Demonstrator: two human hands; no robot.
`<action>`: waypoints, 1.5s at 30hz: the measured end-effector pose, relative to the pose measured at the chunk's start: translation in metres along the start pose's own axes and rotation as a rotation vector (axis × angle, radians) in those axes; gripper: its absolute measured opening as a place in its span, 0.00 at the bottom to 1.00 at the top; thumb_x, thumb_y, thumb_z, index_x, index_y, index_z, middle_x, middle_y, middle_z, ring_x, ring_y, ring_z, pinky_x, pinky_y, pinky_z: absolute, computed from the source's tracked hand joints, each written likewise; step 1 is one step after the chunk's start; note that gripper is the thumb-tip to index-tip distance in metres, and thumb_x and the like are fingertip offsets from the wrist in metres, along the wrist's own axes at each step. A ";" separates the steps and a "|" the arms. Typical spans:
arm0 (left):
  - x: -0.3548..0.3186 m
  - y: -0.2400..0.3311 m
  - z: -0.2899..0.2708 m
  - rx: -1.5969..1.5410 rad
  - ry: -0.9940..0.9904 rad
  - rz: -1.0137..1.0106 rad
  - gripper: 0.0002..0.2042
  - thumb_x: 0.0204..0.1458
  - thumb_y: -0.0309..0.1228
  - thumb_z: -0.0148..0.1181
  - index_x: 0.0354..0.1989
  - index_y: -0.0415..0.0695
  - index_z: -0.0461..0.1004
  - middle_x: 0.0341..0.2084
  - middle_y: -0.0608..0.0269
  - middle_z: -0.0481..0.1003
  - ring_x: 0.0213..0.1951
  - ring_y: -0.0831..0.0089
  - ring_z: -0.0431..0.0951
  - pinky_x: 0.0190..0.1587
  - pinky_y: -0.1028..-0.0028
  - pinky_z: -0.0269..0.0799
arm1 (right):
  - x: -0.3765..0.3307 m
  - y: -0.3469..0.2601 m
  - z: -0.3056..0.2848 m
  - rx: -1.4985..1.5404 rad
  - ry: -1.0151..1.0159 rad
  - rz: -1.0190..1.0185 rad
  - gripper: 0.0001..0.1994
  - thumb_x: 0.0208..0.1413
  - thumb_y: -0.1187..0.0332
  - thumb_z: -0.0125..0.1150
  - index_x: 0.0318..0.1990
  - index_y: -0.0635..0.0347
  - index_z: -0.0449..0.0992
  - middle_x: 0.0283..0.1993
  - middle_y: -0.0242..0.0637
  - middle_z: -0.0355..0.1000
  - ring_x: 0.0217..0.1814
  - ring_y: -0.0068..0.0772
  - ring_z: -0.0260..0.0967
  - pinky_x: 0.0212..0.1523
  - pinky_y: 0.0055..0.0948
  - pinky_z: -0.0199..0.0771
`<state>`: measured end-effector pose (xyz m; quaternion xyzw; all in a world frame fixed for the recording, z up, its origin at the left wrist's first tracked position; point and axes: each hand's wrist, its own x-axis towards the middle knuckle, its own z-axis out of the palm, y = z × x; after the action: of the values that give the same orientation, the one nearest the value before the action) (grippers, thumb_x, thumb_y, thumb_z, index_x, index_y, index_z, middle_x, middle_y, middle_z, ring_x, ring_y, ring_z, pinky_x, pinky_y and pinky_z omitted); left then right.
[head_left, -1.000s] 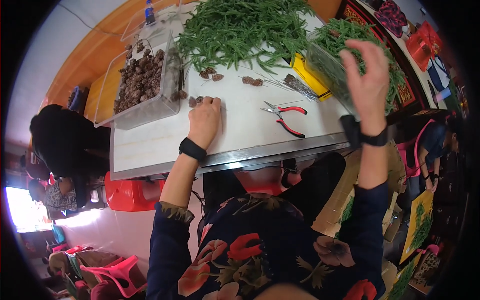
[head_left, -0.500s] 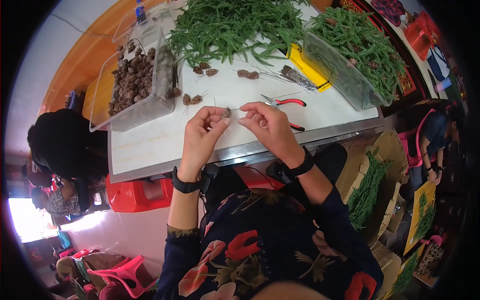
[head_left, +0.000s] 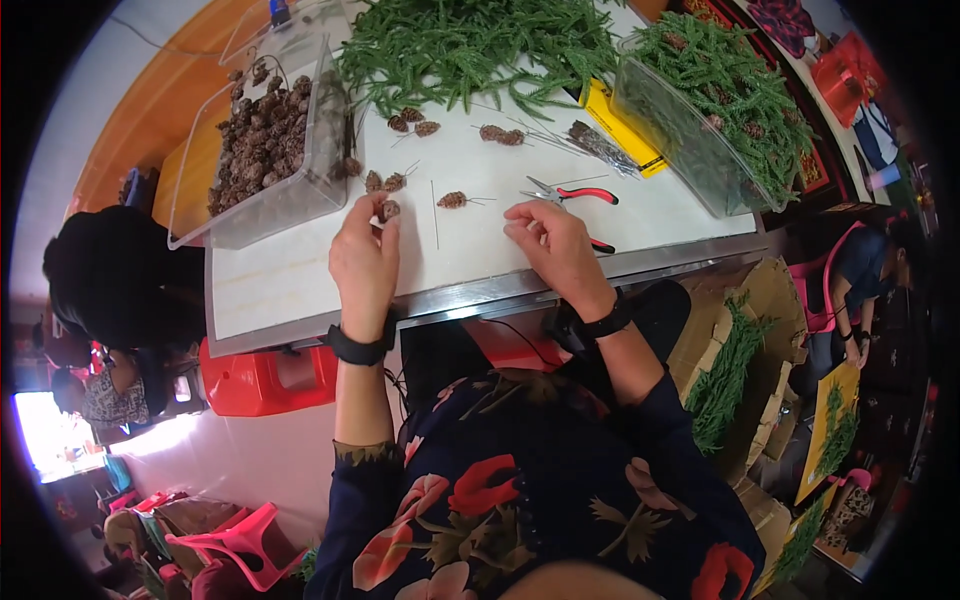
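Left hand (head_left: pixel 365 255) pinches 1 cone (head_left: pixel 390 209), center-left, bare table (head_left: pixel 265 290) stretching to its lower-left edge (head_left: pixel 270 336); right hand (head_left: pixel 558 250) half-curled, hold unclear.

The wired pine cone (head_left: pixel 453 200), previously in the left hand (head_left: pixel 362 252), now lies on the table (head_left: pixel 475 250); that hand, farther left, pinches a second pine cone (head_left: pixel 390 209).
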<state>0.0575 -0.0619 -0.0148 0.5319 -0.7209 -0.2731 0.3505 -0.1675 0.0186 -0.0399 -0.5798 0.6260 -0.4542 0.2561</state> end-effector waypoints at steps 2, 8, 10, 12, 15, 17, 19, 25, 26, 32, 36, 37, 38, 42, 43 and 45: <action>0.004 0.002 0.005 0.241 0.057 0.158 0.16 0.51 0.28 0.61 0.49 0.45 0.73 0.36 0.58 0.77 0.32 0.69 0.78 0.32 0.70 0.72 | -0.003 0.008 0.006 -0.004 -0.004 -0.002 0.10 0.53 0.70 0.64 0.41 0.62 0.77 0.31 0.36 0.73 0.30 0.25 0.68 0.33 0.23 0.69; 0.018 0.015 0.054 0.498 -0.100 0.348 0.14 0.48 0.26 0.61 0.46 0.46 0.75 0.40 0.55 0.75 0.33 0.57 0.79 0.34 0.61 0.74 | -0.009 0.012 0.011 -0.010 0.020 0.002 0.09 0.51 0.70 0.64 0.38 0.62 0.77 0.29 0.39 0.71 0.28 0.33 0.70 0.33 0.28 0.71; 0.024 0.021 0.066 0.704 -0.238 0.252 0.13 0.48 0.26 0.60 0.44 0.46 0.75 0.39 0.54 0.76 0.35 0.55 0.79 0.36 0.60 0.74 | -0.011 0.013 0.009 -0.018 0.016 -0.001 0.09 0.52 0.70 0.64 0.39 0.63 0.77 0.31 0.38 0.72 0.29 0.30 0.70 0.33 0.26 0.70; 0.023 0.019 0.063 0.653 -0.212 0.270 0.13 0.48 0.26 0.60 0.44 0.46 0.75 0.38 0.55 0.76 0.34 0.57 0.78 0.35 0.62 0.74 | -0.012 0.014 0.008 -0.026 0.002 -0.008 0.10 0.53 0.70 0.64 0.41 0.63 0.78 0.33 0.37 0.75 0.31 0.23 0.69 0.33 0.21 0.69; 0.013 0.021 0.056 0.546 -0.179 0.307 0.13 0.49 0.26 0.61 0.44 0.45 0.76 0.36 0.55 0.77 0.32 0.60 0.78 0.34 0.65 0.73 | -0.013 0.013 0.005 0.073 0.023 0.049 0.10 0.55 0.69 0.63 0.41 0.64 0.78 0.34 0.35 0.75 0.31 0.21 0.69 0.33 0.20 0.69; 0.002 0.040 0.043 0.185 -0.242 0.170 0.12 0.51 0.26 0.61 0.44 0.43 0.77 0.33 0.59 0.78 0.31 0.67 0.77 0.34 0.70 0.72 | -0.013 0.013 0.003 0.124 0.037 0.083 0.10 0.55 0.69 0.63 0.42 0.64 0.78 0.34 0.34 0.75 0.31 0.20 0.68 0.33 0.20 0.68; -0.007 0.042 0.039 0.010 -0.269 0.095 0.11 0.52 0.27 0.61 0.44 0.42 0.77 0.32 0.61 0.78 0.30 0.71 0.76 0.34 0.72 0.71 | -0.009 0.006 0.004 0.379 -0.003 0.163 0.10 0.57 0.68 0.62 0.42 0.64 0.77 0.34 0.32 0.75 0.31 0.18 0.67 0.32 0.19 0.67; -0.024 0.041 0.034 -0.508 -0.333 -0.099 0.11 0.53 0.27 0.62 0.43 0.36 0.76 0.25 0.68 0.73 0.27 0.82 0.68 0.31 0.81 0.66 | 0.001 -0.016 0.004 0.699 -0.090 0.200 0.09 0.58 0.68 0.62 0.42 0.64 0.77 0.33 0.27 0.73 0.31 0.14 0.65 0.31 0.16 0.65; -0.025 0.043 0.034 -0.562 -0.357 -0.155 0.11 0.53 0.27 0.62 0.43 0.35 0.77 0.25 0.70 0.72 0.28 0.84 0.67 0.31 0.82 0.65 | 0.002 -0.013 0.005 0.660 -0.090 0.195 0.09 0.58 0.68 0.62 0.42 0.64 0.77 0.32 0.27 0.73 0.31 0.13 0.65 0.30 0.15 0.65; -0.035 0.043 0.042 -0.431 -0.257 -0.019 0.10 0.53 0.25 0.62 0.42 0.36 0.77 0.26 0.71 0.73 0.28 0.85 0.67 0.32 0.82 0.65 | 0.000 -0.013 0.004 0.476 -0.044 0.134 0.07 0.57 0.70 0.62 0.38 0.64 0.77 0.30 0.25 0.72 0.28 0.12 0.64 0.28 0.15 0.63; -0.040 0.046 0.044 -0.372 -0.245 -0.010 0.10 0.53 0.25 0.62 0.43 0.36 0.76 0.26 0.70 0.73 0.28 0.84 0.68 0.32 0.82 0.65 | -0.004 -0.011 0.002 0.567 -0.051 0.142 0.06 0.57 0.70 0.62 0.36 0.65 0.77 0.28 0.25 0.72 0.26 0.12 0.63 0.27 0.15 0.63; -0.040 0.045 0.046 -0.435 -0.244 -0.054 0.10 0.52 0.25 0.63 0.41 0.36 0.76 0.24 0.66 0.72 0.26 0.81 0.68 0.31 0.80 0.66 | -0.004 -0.011 0.002 0.562 -0.047 0.133 0.06 0.57 0.70 0.62 0.36 0.65 0.77 0.28 0.25 0.72 0.26 0.12 0.63 0.27 0.15 0.63; -0.040 0.045 0.047 -0.497 -0.244 -0.097 0.10 0.51 0.25 0.63 0.40 0.36 0.77 0.23 0.63 0.72 0.24 0.78 0.69 0.30 0.77 0.67 | -0.003 -0.012 0.001 0.522 -0.049 0.139 0.06 0.57 0.70 0.62 0.36 0.65 0.77 0.28 0.26 0.73 0.27 0.12 0.64 0.27 0.16 0.64; -0.045 0.054 0.047 -0.278 -0.177 0.034 0.09 0.50 0.25 0.63 0.38 0.36 0.77 0.23 0.58 0.72 0.23 0.73 0.70 0.29 0.75 0.67 | -0.005 -0.013 0.002 0.373 -0.039 0.145 0.07 0.57 0.70 0.62 0.35 0.67 0.77 0.29 0.28 0.75 0.27 0.14 0.67 0.27 0.17 0.67; -0.047 0.054 0.048 -0.280 -0.172 0.038 0.09 0.50 0.25 0.63 0.38 0.36 0.77 0.23 0.58 0.72 0.23 0.73 0.70 0.29 0.75 0.67 | -0.005 -0.012 0.003 0.305 -0.027 0.137 0.07 0.56 0.70 0.62 0.35 0.67 0.77 0.30 0.28 0.75 0.28 0.15 0.68 0.28 0.17 0.67; -0.051 0.052 0.052 -0.155 -0.124 0.148 0.09 0.51 0.25 0.64 0.40 0.35 0.76 0.22 0.66 0.72 0.23 0.81 0.68 0.27 0.79 0.66 | -0.005 -0.013 0.005 0.238 -0.021 0.121 0.07 0.56 0.70 0.62 0.35 0.67 0.77 0.30 0.29 0.76 0.28 0.15 0.69 0.28 0.18 0.68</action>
<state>-0.0045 0.0027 -0.0178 0.4306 -0.7553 -0.3338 0.3644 -0.1561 0.0233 -0.0321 -0.5111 0.5989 -0.5030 0.3566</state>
